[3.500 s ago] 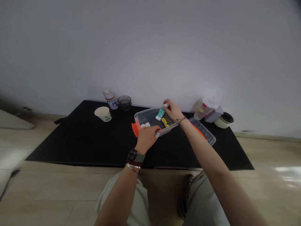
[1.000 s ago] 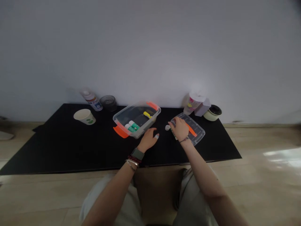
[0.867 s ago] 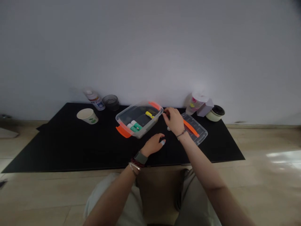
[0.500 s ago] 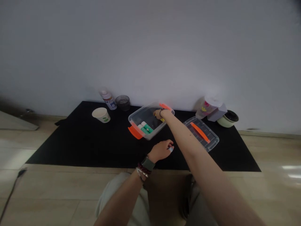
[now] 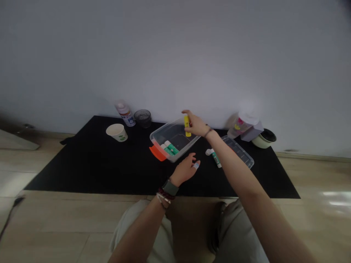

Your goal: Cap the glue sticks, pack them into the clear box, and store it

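Observation:
My right hand [image 5: 196, 124] is closed around a yellow glue stick [image 5: 187, 126], held upright above the far right part of a clear plastic box [image 5: 178, 157]. Inside that box, green-and-white glue sticks [image 5: 170, 147] lie side by side near its left end. My left hand [image 5: 187, 168] hovers over the black table just in front of the box, fingers apart and nothing in them. Another green-and-white glue stick [image 5: 216, 158] lies on the table beneath my right forearm, a small white piece [image 5: 210, 151] at its end.
The clear lid [image 5: 244, 154] lies right of the box, partly behind my arm. A paper cup [image 5: 117, 132], spray can [image 5: 125, 114] and dark glass bowl [image 5: 143, 118] stand left. A plastic cup [image 5: 241, 126], pale box [image 5: 252, 131] and light pot [image 5: 263, 139] stand right, by the wall.
My right hand has risen from inside the box with the yellow glue stick. My left hand has shifted slightly up toward the box. The glue stick under my right forearm has come into sight.

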Motion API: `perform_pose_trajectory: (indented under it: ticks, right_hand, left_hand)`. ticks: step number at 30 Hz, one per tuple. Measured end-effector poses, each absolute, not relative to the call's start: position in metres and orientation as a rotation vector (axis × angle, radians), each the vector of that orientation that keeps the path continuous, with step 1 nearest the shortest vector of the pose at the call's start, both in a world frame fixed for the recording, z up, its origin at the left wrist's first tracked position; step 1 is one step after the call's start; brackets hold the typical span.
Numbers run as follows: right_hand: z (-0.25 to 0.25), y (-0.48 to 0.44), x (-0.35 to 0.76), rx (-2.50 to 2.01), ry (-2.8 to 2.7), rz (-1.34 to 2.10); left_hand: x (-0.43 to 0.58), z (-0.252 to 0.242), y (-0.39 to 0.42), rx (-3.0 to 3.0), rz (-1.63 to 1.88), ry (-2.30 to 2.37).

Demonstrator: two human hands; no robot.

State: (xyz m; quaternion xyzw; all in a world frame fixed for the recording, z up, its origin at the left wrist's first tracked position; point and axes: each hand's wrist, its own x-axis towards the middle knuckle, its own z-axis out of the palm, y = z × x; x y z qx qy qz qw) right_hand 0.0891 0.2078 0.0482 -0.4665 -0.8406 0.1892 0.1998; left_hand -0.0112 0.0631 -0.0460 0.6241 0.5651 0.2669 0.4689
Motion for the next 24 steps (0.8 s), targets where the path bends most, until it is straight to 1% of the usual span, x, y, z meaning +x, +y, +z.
perform_pose_trajectory:
  ticks: [3,5,8,12,17,20,24]
  right_hand:
    - [0.047,0.173,0.136,-1.352,-2.080,0.579]
    - [0.032,0.143,0.161,-1.455,-1.949,0.729]
    - [0.004,0.105,0.176,-1.570,-1.860,0.958]
    - [-0.017,0.085,0.171,-1.655,-1.961,0.912]
    - [-0.019,0.085,0.171,-1.653,-1.998,0.935]
    - [-0.019,0.085,0.175,-1.623,-1.983,0.966]
    - [-0.020,0.083,0.177,-1.533,-1.900,1.019]
  left_hand:
    - [-0.007,-0.045,0.065,1.388,0.867,1.333]
    - [-0.003,-0.044,0.065,1.337,0.929,1.236]
    - [0.004,-0.044,0.061,1.294,0.834,1.140]
    - [0.011,-0.051,0.053,1.385,0.732,1.104]
    - [0.015,-0.050,0.041,1.381,0.717,1.032]
    - [0.017,-0.040,0.035,1.217,0.731,0.918]
    - [0.018,-0.020,0.034,0.940,0.656,0.719]
